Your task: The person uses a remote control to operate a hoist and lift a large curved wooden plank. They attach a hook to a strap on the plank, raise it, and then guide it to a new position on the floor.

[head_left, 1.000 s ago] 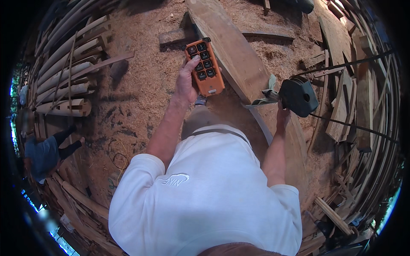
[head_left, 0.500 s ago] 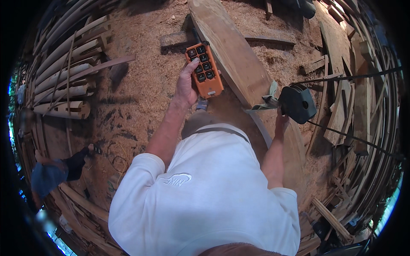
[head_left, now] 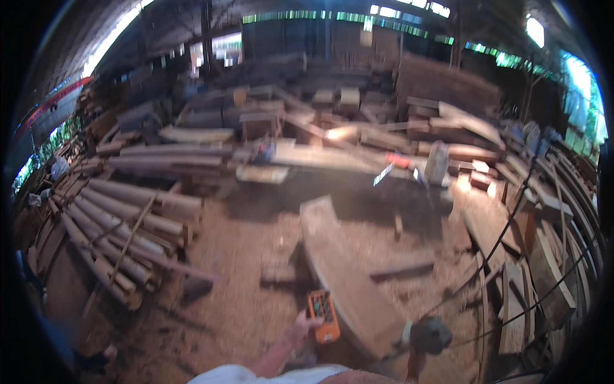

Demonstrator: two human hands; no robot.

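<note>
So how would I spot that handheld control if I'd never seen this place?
Find the broad wooden plank slanting across the sawdust-strewn floor. Beside the left edge of its lower part is the person's left hand, gripping the handheld control. It's boxy and bright orange, which sets it apart from the brown plank and floor.

Rounded timbers (head_left: pixel 144 196) lay stacked at nine o'clock beside a sawdust-strewn floor (head_left: pixel 236 256). Lumber (head_left: pixel 332 155) was heaped across twelve, with a blurred red object (head_left: pixel 398 160) toward two. Boards (head_left: pixel 555 291) leaned and lay at four; daylight (head_left: pixel 583 77) showed through an opening at two.
</note>
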